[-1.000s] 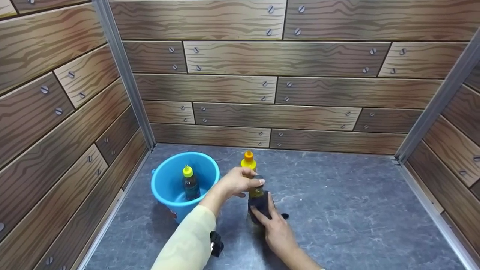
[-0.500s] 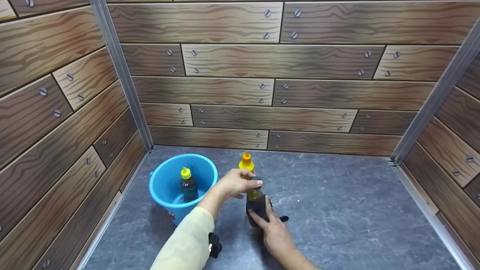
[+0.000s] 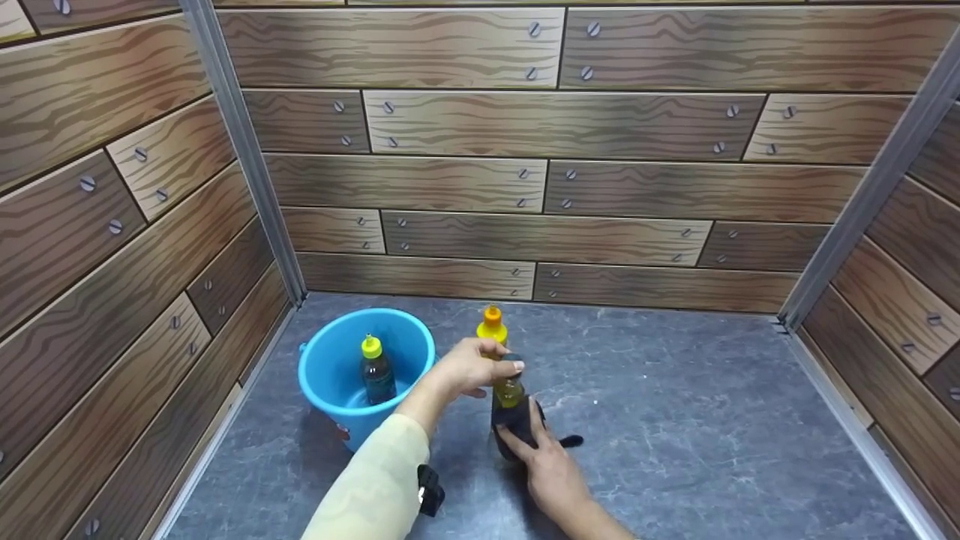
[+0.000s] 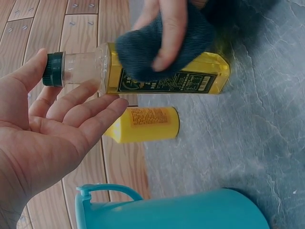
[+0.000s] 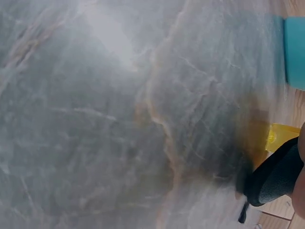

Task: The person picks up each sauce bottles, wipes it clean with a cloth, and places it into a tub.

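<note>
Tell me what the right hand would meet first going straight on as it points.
Probably the green-capped bottle, just behind the dark cloth that the right hand holds against it; depth is unclear.

The left hand [image 3: 469, 365] is seen stretched forward, its thumb and fingers curved in a grip (the forearm [image 3: 375, 472] sleeved). Lower down, the right hand [image 3: 553, 466] is held with two fingers spread.

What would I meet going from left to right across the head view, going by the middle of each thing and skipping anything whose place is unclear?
Blue bucket → left hand → green-capped bottle → right hand.
</note>
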A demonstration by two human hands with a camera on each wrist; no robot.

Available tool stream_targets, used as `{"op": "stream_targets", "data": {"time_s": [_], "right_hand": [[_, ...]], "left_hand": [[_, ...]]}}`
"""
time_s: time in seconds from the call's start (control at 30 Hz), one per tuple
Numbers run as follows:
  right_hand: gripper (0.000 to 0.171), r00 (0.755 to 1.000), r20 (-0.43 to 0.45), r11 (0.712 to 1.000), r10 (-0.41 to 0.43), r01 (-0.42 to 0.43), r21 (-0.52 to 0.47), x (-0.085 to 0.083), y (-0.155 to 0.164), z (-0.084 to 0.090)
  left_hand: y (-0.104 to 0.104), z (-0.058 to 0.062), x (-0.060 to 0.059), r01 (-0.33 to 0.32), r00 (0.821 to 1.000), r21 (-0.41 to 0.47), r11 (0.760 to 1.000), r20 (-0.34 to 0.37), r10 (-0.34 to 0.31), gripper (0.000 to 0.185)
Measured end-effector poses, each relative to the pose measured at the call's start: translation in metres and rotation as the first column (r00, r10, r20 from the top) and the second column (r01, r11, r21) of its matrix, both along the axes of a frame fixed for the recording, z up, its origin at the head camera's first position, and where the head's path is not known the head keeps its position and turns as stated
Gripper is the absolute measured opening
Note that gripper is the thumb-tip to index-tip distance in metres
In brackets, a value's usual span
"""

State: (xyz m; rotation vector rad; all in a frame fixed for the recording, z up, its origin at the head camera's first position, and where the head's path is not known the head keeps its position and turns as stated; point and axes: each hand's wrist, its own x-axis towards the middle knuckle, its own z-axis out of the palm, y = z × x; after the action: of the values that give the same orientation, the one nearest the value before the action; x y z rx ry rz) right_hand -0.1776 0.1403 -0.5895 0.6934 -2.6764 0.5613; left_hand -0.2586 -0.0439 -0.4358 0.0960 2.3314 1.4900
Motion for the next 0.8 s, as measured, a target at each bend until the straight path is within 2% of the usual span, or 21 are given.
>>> {"op": "stream_targets", "data": {"time_s": [0.1,0.2,0.37,0.6,0.8], "right_hand": [[0.068,0.999,0.042,1.0,0.0,0.0,0.012,0.002,0.002,-0.002],[0.068,0.999,0.04,1.0,-0.003,0.002,0.028,0.003,0.003,-0.003],[0.069,0.999,0.041,0.991,-0.029,0.023,0.128,0.008,0.004,-0.007],[0.066,0.985,0.137,0.961,-0.109,0.069,0.268,0.007,0.002,-0.002],[0.058,0.965,0.212,0.953,-0.154,0.088,0.289,0.007,0.004,0.005]], "left_hand": [[0.001,0.0,0.001,0.004,1.0,0.0,1.0,-0.002,-0.004,0.036],[0.001,-0.001,0.002,0.002,1.0,-0.004,1.0,-0.007,-0.002,0.035],[0.001,-0.002,0.002,0.004,1.0,-0.013,1.0,-0.022,-0.004,0.037],[0.002,-0.001,0.003,-0.001,0.999,-0.017,1.0,-0.054,0.0,0.037],[0.002,-0.001,0.004,-0.005,0.998,-0.017,1.0,-0.059,0.004,0.034]]}}
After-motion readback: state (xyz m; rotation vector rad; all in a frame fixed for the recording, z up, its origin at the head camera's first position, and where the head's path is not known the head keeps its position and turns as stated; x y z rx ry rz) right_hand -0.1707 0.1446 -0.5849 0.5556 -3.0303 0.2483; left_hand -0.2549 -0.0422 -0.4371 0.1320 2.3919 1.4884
